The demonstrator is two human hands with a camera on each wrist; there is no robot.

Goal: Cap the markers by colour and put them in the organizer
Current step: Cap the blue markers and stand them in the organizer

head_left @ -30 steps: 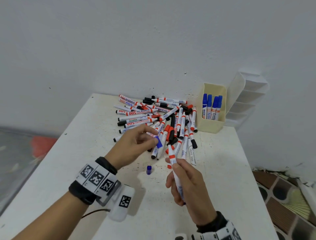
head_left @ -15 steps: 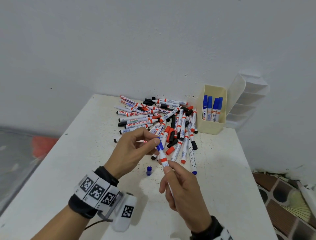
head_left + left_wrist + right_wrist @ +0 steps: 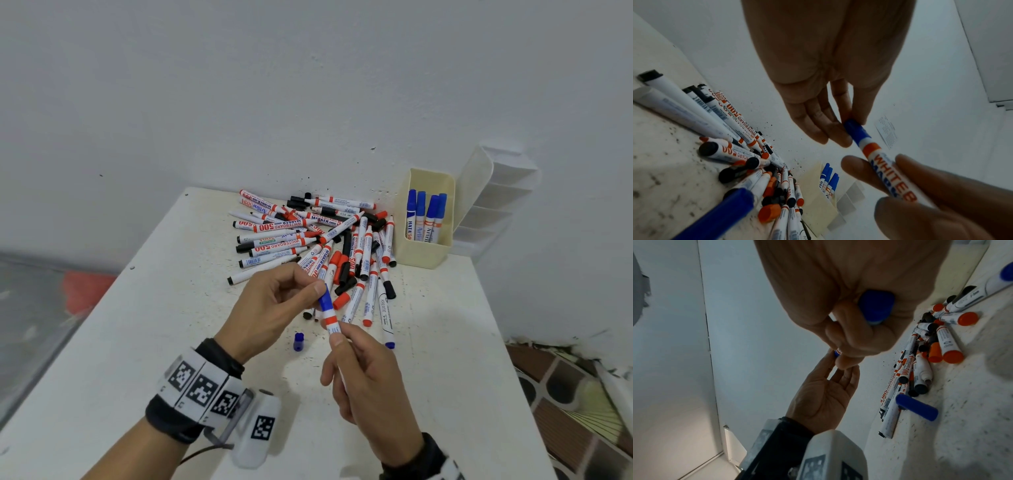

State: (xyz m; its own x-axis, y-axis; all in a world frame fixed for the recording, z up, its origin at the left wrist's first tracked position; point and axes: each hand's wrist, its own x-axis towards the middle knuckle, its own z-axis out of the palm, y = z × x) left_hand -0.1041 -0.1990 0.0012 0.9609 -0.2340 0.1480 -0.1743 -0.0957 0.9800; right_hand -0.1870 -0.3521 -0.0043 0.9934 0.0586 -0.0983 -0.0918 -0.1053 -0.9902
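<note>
My right hand (image 3: 356, 359) grips the barrel of a white marker (image 3: 331, 322) with a red band, held above the table in front of the pile. A blue cap (image 3: 324, 301) sits on its tip, pinched by thumb and forefinger of my left hand (image 3: 291, 301). The left wrist view shows the blue cap (image 3: 856, 130) seated on the marker (image 3: 888, 172), and the marker's blue end (image 3: 875, 306) pokes out of my right hand (image 3: 851, 324). A cream organizer (image 3: 424, 255) at the back right holds several blue-capped markers (image 3: 424, 216).
A pile of red and black markers and loose caps (image 3: 318, 240) covers the far middle of the white table (image 3: 144, 325). One loose blue cap (image 3: 298, 341) lies below my hands. A blue-ended marker (image 3: 385, 313) lies right of the pile. A white tiered rack (image 3: 493, 205) stands behind the organizer.
My hands came together: the left hand carried the blue cap from the pile's edge onto the tip of the marker, which the right hand raised toward it.
</note>
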